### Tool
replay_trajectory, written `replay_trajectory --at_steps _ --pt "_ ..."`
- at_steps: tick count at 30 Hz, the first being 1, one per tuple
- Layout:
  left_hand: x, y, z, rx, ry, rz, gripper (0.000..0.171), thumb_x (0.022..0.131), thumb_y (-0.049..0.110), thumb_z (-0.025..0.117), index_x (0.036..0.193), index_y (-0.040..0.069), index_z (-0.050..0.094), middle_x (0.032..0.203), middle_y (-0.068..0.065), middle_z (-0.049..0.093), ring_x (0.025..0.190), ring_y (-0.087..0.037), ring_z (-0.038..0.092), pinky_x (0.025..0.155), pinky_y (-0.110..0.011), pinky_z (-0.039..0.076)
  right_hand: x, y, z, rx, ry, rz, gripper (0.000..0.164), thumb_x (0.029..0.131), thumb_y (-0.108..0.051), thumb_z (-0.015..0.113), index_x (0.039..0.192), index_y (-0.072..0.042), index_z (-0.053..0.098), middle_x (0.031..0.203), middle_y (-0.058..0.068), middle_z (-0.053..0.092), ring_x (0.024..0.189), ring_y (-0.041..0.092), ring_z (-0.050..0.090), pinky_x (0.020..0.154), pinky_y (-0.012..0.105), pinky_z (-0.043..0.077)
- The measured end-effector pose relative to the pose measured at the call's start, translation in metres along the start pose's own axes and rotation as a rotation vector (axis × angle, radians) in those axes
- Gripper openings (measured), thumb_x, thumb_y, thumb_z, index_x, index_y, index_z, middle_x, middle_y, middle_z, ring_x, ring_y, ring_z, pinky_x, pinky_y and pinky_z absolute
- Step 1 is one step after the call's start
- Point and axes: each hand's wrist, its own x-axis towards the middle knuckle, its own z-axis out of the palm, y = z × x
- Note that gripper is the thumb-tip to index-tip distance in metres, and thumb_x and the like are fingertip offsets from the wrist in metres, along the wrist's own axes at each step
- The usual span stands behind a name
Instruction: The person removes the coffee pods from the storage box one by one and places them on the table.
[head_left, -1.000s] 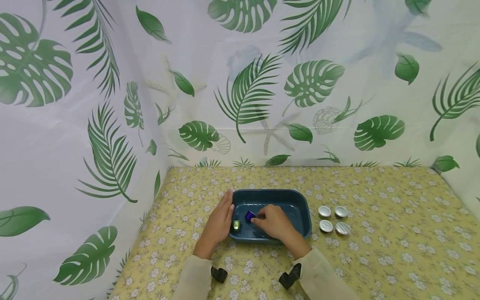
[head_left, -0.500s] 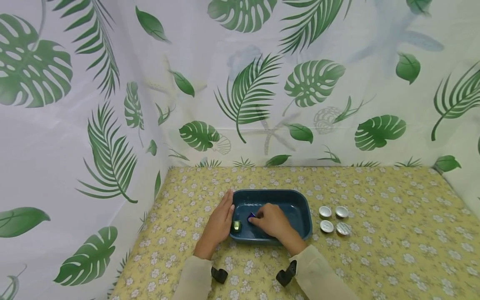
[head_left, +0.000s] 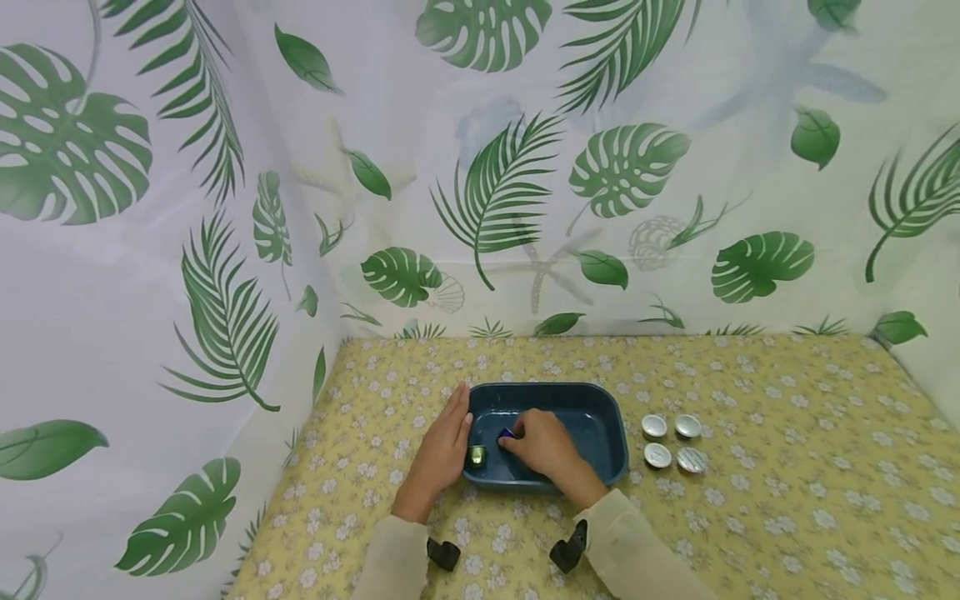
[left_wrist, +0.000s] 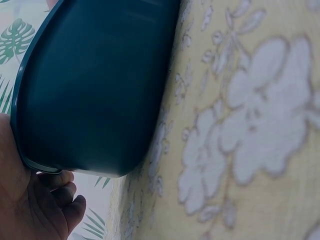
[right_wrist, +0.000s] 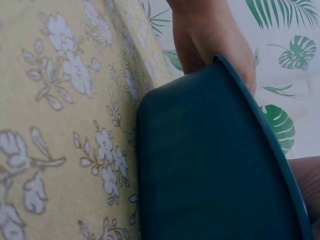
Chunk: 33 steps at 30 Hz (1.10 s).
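A dark blue rectangular basin (head_left: 592,433) sits on the table. Inside it, my right hand (head_left: 547,446) pinches a small shiny blue-purple coffee capsule (head_left: 506,433) between thumb and fingers, near the basin floor. A shiny green coffee capsule (head_left: 477,456) rests in the basin's near left corner. My left hand (head_left: 442,442) lies with straight fingers against the basin's left side. In the left wrist view, fingertips (left_wrist: 65,195) show beside the basin's end. The right wrist view has the basin's wall (right_wrist: 200,165) hiding the capsules.
Several round silver-topped capsules (head_left: 654,427) stand in a square group right of the basin. A yellow floral cloth (head_left: 787,467) covers the table. White leaf-print sheeting (head_left: 555,192) rises behind and at the left.
My right hand's fingers have closed in on the blue-purple capsule, which is now more hidden by them. The left hand stays by the basin's side, and the green capsule keeps its place.
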Motion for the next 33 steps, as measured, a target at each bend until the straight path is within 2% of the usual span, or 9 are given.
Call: replay_trajectory --at_steps 6,14,22,28,33 --pt "0.0001 -0.0009 0.0004 0.004 0.015 0.01 0.054 0.114 0.027 0.033 0.163 0.01 0.019 0.169 -0.003 0.015 0.153 -0.024 0.021 0.122 -0.047 0.025 0.0022 -0.0014 0.0003 0.0 0.0 0.005 0.024 0.089 -0.026 0.081 0.093 -0.003 0.077 0.083 0.006 0.072 0.063 0.014 0.061 0.057 0.033 0.052" --pt "-0.0007 0.001 -0.0016 0.009 0.013 0.019 0.054 0.114 0.026 0.033 0.162 0.004 0.022 0.169 -0.007 0.016 0.153 -0.027 0.022 0.121 -0.05 0.026 0.0035 -0.0018 0.0001 -0.042 -0.009 0.017 0.026 0.088 -0.03 0.082 0.096 -0.006 0.078 0.09 0.006 0.074 0.07 0.016 0.064 0.062 0.037 0.055" --pt "-0.0012 -0.0001 0.0 0.007 0.014 0.016 0.054 0.113 0.025 0.034 0.161 0.004 0.023 0.169 -0.007 0.017 0.153 -0.026 0.022 0.121 -0.049 0.026 0.004 -0.0001 0.0015 -0.049 -0.019 0.033 0.028 0.087 -0.032 0.082 0.098 -0.007 0.077 0.093 0.005 0.074 0.075 0.017 0.066 0.064 0.039 0.055" --pt "-0.0006 -0.0016 0.0007 0.004 0.005 0.02 0.054 0.114 0.027 0.033 0.163 0.008 0.019 0.169 -0.006 0.014 0.154 -0.026 0.021 0.121 -0.049 0.025 0.0047 0.0 0.0012 -0.049 -0.032 0.046 0.028 0.087 -0.034 0.082 0.099 -0.01 0.078 0.095 0.002 0.073 0.075 0.016 0.065 0.061 0.038 0.053" --pt "-0.0008 -0.0018 -0.0003 -0.002 -0.005 0.01 0.054 0.114 0.028 0.032 0.163 0.011 0.018 0.169 -0.002 0.013 0.154 -0.024 0.019 0.122 -0.048 0.025 0.0045 -0.0013 0.0007 -0.045 -0.036 0.035 0.026 0.087 -0.033 0.082 0.101 -0.012 0.079 0.099 0.002 0.074 0.082 0.018 0.067 0.064 0.039 0.054"
